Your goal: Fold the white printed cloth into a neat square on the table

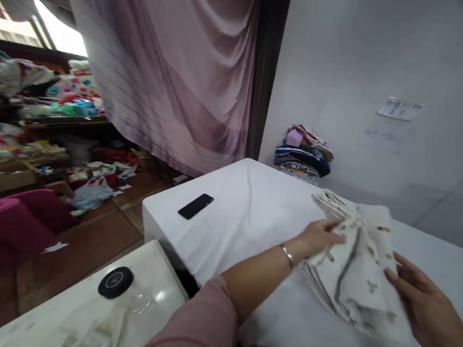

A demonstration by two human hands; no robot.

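Note:
A folded white cloth with small printed patterns (pixel 359 260) is held over the white-covered table (pixel 253 208). My left hand (pixel 321 238), with a bracelet on the wrist and a pink sleeve, is closed on the cloth's left edge. My right hand (pixel 426 304) grips the cloth's right side with the fingers under it and the thumb on top. The cloth's layered folded edges show at the far and near ends.
A black phone (pixel 195 206) lies at the table's left corner. A pile of folded clothes (pixel 304 153) sits against the wall. A round black object (pixel 115 282) rests on a white surface at lower left. Pink curtain and cluttered shelves stand to the left.

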